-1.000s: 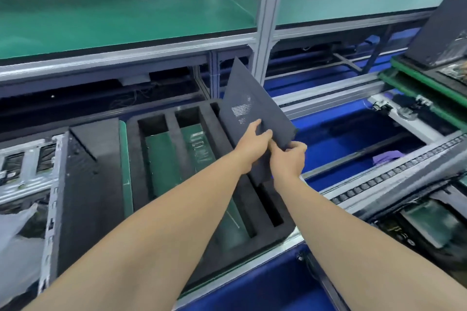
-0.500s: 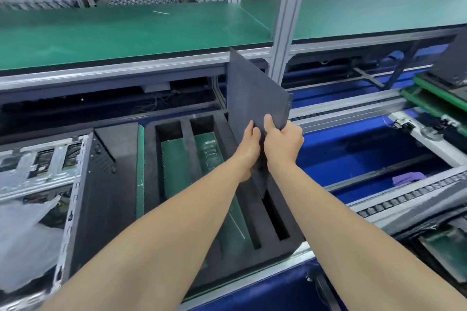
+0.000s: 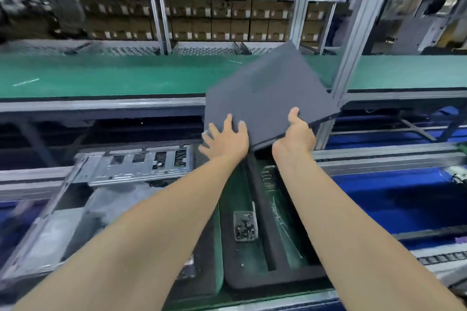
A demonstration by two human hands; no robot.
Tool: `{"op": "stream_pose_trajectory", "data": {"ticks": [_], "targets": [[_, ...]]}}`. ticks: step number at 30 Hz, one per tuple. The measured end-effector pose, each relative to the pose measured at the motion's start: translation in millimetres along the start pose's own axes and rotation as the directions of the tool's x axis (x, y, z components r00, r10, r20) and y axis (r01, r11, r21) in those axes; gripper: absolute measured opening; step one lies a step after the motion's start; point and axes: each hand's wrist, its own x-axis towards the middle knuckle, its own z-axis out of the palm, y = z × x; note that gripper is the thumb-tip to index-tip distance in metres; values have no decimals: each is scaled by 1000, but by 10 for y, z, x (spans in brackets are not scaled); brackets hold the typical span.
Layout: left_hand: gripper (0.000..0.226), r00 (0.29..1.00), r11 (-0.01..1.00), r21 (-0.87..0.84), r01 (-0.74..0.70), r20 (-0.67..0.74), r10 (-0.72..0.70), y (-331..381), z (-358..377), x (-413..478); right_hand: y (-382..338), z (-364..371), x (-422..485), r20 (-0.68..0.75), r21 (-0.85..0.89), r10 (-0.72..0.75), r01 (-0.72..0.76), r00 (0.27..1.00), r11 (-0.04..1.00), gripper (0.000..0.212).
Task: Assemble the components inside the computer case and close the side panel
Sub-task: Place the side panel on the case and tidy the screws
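Above the black foam tray (image 3: 252,283), the flat dark grey metal side panel (image 3: 265,98) hangs tilted. The right hand (image 3: 295,134) grips its lower edge, and the left hand (image 3: 226,137) presses it with spread fingers.

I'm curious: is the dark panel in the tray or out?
Out: right hand grips the panel, left hand touches it, above the tray.

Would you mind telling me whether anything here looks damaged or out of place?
The green mat seen through a slot in the foam tray bears a web of pale scratches, apparently surface wear. The tilted side panel is simply held aloft.
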Motion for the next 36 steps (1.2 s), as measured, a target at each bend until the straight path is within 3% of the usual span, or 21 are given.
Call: {"op": "stream_pose_trajectory", "data": {"ticks": [3, 8, 11, 13, 16, 19, 21, 24, 27, 29, 32, 34, 36], "targets": [[62, 989, 990, 139, 16, -150, 5, -394, -588, 34, 330, 252, -405, 66, 64, 127, -132, 990, 989, 30], [61, 963, 959, 281, 27, -266, 51, -1251, -1502, -56, 1074, 587, -1122, 222, 154, 308, -345, 925, 926, 15], [59, 965, 933, 354, 59, -260, 38, -1786, -1866, -210, 1555, 671, -1474, 255, 123, 390, -430, 885, 894, 19], [59, 972, 912, 411, 2, -216, 96, -2103, -2011, -351, 1825, 675, -1674, 255, 111, 437, -475, 863, 873, 26], [61, 968, 878, 428, -214, -28, 249, -2446, -2090, -563, 2084, 632, -1904, 248, 116, 452, -489, 857, 864, 21], [73, 909, 846, 340, -412, 217, 356, -2623, -2152, -728, 2240, 549, -2031, 277, 137, 430, -478, 859, 868, 20], [81, 853, 772, 376, -512, 330, 404, -2697, -2180, -803, 2298, 459, -2088, 268, 148, 438, -485, 858, 862, 21], [84, 816, 647, 499, -577, 395, 423, -2791, -2192, -900, 2378, 320, -2183, 239, 145, 471, -511, 849, 847, 22], [74, 812, 610, 535, -584, 390, 435, -2886, -2166, -1032, 2461, 172, -2264, 274, 191, 482, -539, 832, 821, 15], [70, 822, 624, 536, -569, 398, 407, -2942, -2165, -1117, 2501, 77, -2306, 292, 200, 489, -553, 822, 809, 18], [60, 909, 786, 466, -406, 294, 295, -2962, -2165, -1184, 2549, -37, -2336, 310, 207, 517, -587, 798, 782, 26], [57, 984, 847, 501, -178, 113, 140, -2967, -2146, -1198, 2577, -117, -2379, 271, 198, 571, -625, 775, 755, 26], [63, 993, 852, 510, 116, -83, -85, -2968, -2165, -1198, 2615, -169, -2431, 240, 203, 620, -663, 747, 720, 23]]}}
